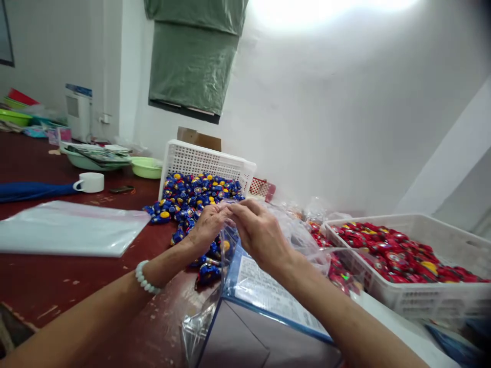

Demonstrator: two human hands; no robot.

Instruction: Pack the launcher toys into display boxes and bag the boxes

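Both hands meet at the centre of the view, above a blue box (282,294) with a white printed panel. Clear plastic film (197,327) hangs loosely about the box and rises to my fingers. My left hand (209,225), with a pale bead bracelet at the wrist, pinches the plastic bag's upper edge. My right hand (259,230) is closed at the same edge, its fingertips touching those of the left. Exactly how the film lies between the fingers is hidden. Behind the hands, small blue-and-yellow toys (192,197) spill out of a tipped white basket (209,158).
To the right stands a white crate (414,294) of red packaged toys (395,250). Crumpled clear bags (297,225) lie between it and my right hand. On the left are flat plastic bags (72,230), a white mug (90,182) and a green basin (146,167).
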